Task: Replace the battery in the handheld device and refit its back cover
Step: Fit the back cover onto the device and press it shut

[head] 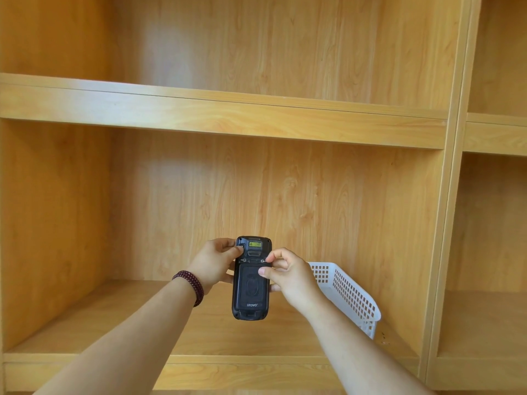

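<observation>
Handheld device back cover reads "urovo".

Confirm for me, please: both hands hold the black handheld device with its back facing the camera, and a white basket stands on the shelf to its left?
Not quite: the head view shows the white basket to the right of the handheld device, behind the right hand. The left hand grips it too.

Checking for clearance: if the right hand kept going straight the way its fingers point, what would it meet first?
The right hand points left across the handheld device, which it already pinches. Past that, it would likely meet the left hand holding the other side.
</observation>
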`<action>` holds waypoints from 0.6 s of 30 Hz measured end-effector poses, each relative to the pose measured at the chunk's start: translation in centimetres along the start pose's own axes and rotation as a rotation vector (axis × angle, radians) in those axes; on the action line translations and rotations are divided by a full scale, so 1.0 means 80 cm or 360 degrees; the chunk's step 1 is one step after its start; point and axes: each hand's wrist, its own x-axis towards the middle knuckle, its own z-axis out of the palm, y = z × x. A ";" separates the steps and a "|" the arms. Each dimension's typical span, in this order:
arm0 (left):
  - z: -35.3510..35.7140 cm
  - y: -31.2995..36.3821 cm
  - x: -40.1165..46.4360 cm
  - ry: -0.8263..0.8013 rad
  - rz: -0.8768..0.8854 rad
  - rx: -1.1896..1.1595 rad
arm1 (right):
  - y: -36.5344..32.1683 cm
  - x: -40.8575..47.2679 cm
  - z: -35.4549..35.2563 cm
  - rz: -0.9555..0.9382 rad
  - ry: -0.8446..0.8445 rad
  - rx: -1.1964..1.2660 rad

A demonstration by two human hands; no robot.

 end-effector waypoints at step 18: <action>0.000 -0.013 -0.008 -0.0318 -0.0128 -0.0208 | 0.004 0.004 -0.004 0.0284 -0.0103 0.0316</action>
